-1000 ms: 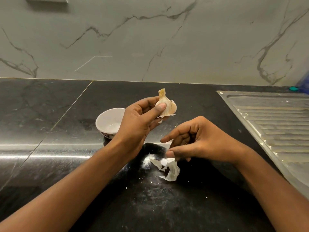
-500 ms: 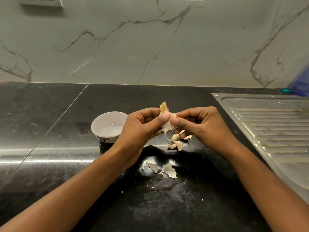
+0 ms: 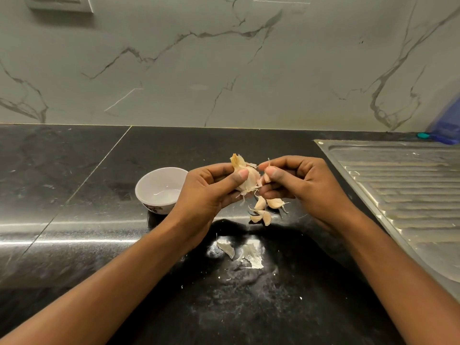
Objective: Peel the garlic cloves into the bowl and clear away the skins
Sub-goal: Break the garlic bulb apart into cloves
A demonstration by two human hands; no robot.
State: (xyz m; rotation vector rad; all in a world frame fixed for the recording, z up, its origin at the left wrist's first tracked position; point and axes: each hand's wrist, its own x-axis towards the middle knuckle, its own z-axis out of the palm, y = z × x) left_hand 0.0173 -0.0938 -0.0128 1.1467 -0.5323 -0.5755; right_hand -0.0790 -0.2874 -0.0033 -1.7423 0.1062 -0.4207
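Nearest to us on the black counter point(image 3: 74, 170) lie two larger garlic skins point(image 3: 254, 255), side by side, with small white flecks scattered around them. Just beyond, we count four loose cloves point(image 3: 260, 203) on the counter, lying close together below the hands. Above them our left hand point(image 3: 211, 188) grips the one garlic bulb point(image 3: 250, 179), thumb pressed on its front and stem end up; the fingers hide its far side. Our right hand point(image 3: 298, 180) pinches a single clove point(image 3: 266, 177) between thumb and forefinger, right against the bulb; we cannot tell whether it has come free. To the left stands one white bowl point(image 3: 149, 178), its right rim covered by the left hand. On the right runs a ribbed steel drainboard point(image 3: 398, 183). Behind rises the marble wall point(image 3: 224, 70), with one blue object point(image 3: 448, 120) in the far right corner.
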